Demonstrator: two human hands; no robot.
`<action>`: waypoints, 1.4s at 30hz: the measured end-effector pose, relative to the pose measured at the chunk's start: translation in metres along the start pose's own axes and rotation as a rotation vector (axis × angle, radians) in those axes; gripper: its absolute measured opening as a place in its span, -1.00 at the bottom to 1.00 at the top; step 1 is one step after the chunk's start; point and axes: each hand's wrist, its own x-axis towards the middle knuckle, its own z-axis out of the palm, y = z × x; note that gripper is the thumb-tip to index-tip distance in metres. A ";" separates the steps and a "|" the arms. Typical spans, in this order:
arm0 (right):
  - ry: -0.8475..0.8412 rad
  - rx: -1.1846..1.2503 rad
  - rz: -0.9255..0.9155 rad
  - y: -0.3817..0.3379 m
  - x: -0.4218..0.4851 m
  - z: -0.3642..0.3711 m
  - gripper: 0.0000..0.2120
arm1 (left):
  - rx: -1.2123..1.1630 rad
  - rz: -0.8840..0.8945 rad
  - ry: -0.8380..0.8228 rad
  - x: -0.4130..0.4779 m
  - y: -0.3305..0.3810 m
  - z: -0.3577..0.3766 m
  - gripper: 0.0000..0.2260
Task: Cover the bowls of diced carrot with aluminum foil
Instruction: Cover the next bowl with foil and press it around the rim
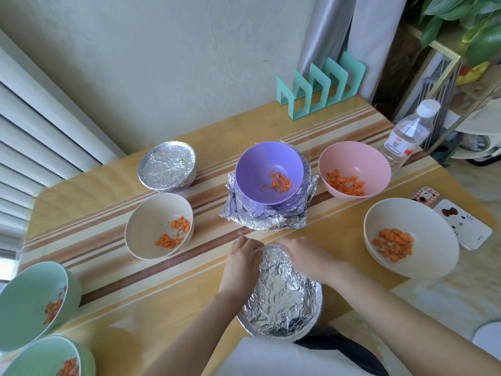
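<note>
— Which step am I on?
— Your fingers (250, 245) curl over the far rim: left hand (240, 257) and right hand (301, 253) pinch foil (282, 291) onto the bowl (319, 297) nearest you.
— Next?
— Crimp the sides, then take the purple bowl (268, 169); 6 lie uncovered.

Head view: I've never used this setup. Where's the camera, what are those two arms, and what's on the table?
No machine here: the camera sits on a person's head, looking down at their bare hands. The left grip and right grip pinch foil over the nearest bowl's far rim. On the wooden table, the far-left bowl is already covered. The purple bowl, pink bowl, two cream bowls and two green bowls show diced carrot, uncovered. The purple one stands on crumpled foil.
</note>
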 end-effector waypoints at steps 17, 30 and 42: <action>0.092 -0.274 -0.140 -0.011 0.006 0.005 -0.63 | -0.020 -0.008 -0.014 0.008 -0.001 -0.004 -0.88; 0.052 0.101 -0.058 0.004 0.002 0.003 -0.68 | 0.059 0.008 -0.159 0.008 -0.003 -0.003 -0.67; 0.073 0.154 -0.008 0.002 -0.004 0.004 -0.67 | 0.015 -0.027 -0.033 0.007 -0.001 -0.008 -0.89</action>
